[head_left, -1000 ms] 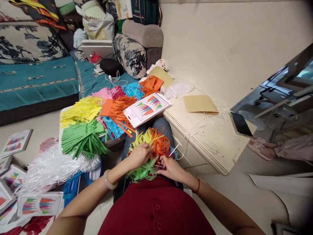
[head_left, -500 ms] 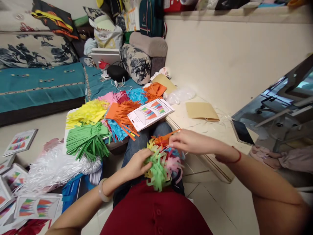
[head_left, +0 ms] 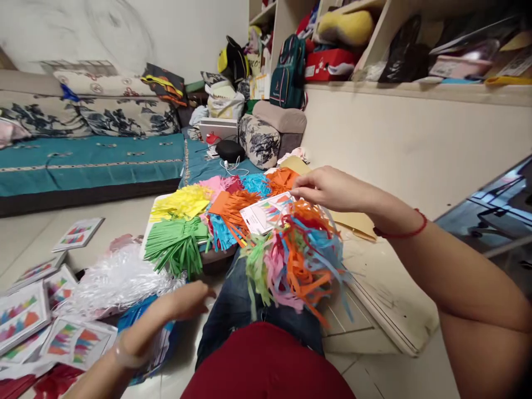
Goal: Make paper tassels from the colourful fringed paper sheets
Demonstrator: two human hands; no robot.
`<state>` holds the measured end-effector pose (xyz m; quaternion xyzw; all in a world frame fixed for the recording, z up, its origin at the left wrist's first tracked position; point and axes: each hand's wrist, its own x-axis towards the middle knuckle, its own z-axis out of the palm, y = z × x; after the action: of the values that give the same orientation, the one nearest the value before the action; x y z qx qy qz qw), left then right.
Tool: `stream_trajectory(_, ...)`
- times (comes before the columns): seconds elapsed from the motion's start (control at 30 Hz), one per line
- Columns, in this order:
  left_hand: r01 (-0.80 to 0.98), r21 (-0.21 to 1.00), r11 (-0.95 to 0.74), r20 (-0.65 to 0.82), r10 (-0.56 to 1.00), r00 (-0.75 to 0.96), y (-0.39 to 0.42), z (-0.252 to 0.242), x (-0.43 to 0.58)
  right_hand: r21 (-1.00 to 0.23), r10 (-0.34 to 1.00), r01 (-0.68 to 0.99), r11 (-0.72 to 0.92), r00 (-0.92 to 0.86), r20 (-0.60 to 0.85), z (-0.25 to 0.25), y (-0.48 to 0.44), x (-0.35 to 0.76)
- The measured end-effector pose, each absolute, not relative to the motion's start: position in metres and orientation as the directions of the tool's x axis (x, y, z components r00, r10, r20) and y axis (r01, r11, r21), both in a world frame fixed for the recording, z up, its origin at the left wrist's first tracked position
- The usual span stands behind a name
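My right hand (head_left: 328, 190) is raised and pinches the top of a garland of paper tassels (head_left: 297, 257) in green, pink, orange and blue, which hangs down over my lap. My left hand (head_left: 178, 303) is blurred, low at the left beside my knee, fingers apart and holding nothing. It is near the white shredded plastic (head_left: 110, 282) and a blue bag. Behind the garland lies a white printed card (head_left: 264, 213) on stacks of loose tassels: yellow (head_left: 180, 202), green (head_left: 177, 244) and orange (head_left: 233, 205).
A low white table (head_left: 386, 310) stands at my right with a brown envelope (head_left: 353, 221) on it. Packaged cards (head_left: 75, 341) lie on the floor at the left. A teal sofa (head_left: 91, 163) runs behind, and cluttered shelves (head_left: 374, 50) sit above the wall.
My right hand has lifted the tassel garland up off my lap. My left hand let go of the bundle and dropped to the left. The view has tilted upward.
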<state>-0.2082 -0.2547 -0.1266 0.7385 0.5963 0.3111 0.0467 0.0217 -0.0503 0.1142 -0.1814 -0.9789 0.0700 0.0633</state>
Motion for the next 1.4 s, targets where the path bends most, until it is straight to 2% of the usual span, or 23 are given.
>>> stream_trajectory(0.07, 0.847, 0.444, -0.292, 0.433, 0.898, 0.082, -0.244, -0.098, -0.221, -0.194, 0.353, 0.334, 0.922, -0.933, 0.074, 0.11, -0.052, 0.014)
stream_trajectory(0.17, 0.847, 0.474, -0.242, 0.545, 0.836, -0.065, -0.213, -0.047, -0.217, -0.37, 0.289, 0.286, 0.884, -0.956, -0.049, 0.112, -0.052, 0.004)
stream_trajectory(0.23, 0.699, 0.59, -0.404, 0.566, 0.824, -0.001, -0.188, -0.02, -0.2, -0.457, 0.236, 0.254, 0.852, -0.967, -0.097, 0.118, -0.052, 0.001)
stream_trajectory(0.3, 0.571, 0.651, -0.5, 0.513, 0.844, 0.154, -0.166, -0.005, -0.182, -0.499, 0.229, 0.244, 0.832, -0.969, -0.092, 0.125, -0.051, 0.003)
stream_trajectory(0.4, 0.403, 0.788, -0.466, 0.302, 0.862, 0.407, -0.15, -0.003, -0.17, -0.563, 0.198, 0.215, 0.798, -0.976, -0.093, 0.13, -0.045, 0.017)
stream_trajectory(0.5, 0.27, 0.901, -0.339, 0.199, 0.877, 0.436, -0.155, -0.007, -0.175, -0.589, 0.142, 0.218, 0.778, -0.975, -0.173, 0.122, -0.036, 0.03)
stream_trajectory(0.6, 0.286, 0.925, -0.248, 0.121, 0.909, 0.398, -0.169, -0.002, -0.183, -0.506, 0.209, 0.273, 0.818, -0.961, -0.182, 0.105, -0.03, 0.03)
stream_trajectory(0.7, 0.435, 0.873, -0.22, 0.034, 0.918, 0.395, -0.18, 0.011, -0.19, -0.511, 0.135, 0.256, 0.82, -0.956, -0.262, 0.092, -0.032, 0.021)
stream_trajectory(0.8, 0.592, 0.783, -0.191, -0.03, 0.939, 0.343, -0.184, 0.022, -0.197, -0.484, 0.157, 0.255, 0.837, -0.959, -0.234, 0.089, -0.037, 0.011)
stream_trajectory(0.97, 0.781, 0.581, -0.229, -0.024, 0.954, 0.298, -0.197, 0.042, -0.204, -0.501, 0.08, 0.234, 0.833, -0.947, -0.311, 0.1, -0.05, 0.006)
stream_trajectory(1.03, 0.81, 0.535, -0.239, 0.011, 0.961, 0.276, -0.21, 0.054, -0.203, -0.508, 0.051, 0.202, 0.837, -0.955, -0.294, 0.106, -0.058, 0.01)
stream_trajectory(1.13, 0.748, 0.577, -0.327, 0.043, 0.928, 0.371, -0.228, 0.067, -0.199, -0.618, -0.132, 0.059, 0.784, -0.957, -0.26, 0.112, -0.069, 0.017)
stream_trajectory(1.17, 0.744, 0.574, -0.343, 0.06, 0.923, 0.379, -0.231, 0.068, -0.198, -0.627, -0.148, 0.036, 0.778, -0.96, -0.238, 0.112, -0.072, 0.018)
stream_trajectory(1.3, 0.913, 0.32, -0.253, 0.3, 0.941, 0.155, -0.218, 0.056, -0.201, -0.489, 0.071, 0.122, 0.864, -0.99, -0.122, 0.109, -0.073, 0.015)
stream_trajectory(1.4, 0.931, 0.273, -0.241, 0.347, 0.928, 0.139, -0.205, 0.049, -0.209, -0.458, 0.117, 0.131, 0.879, -0.991, -0.06, 0.115, -0.066, 0.012)
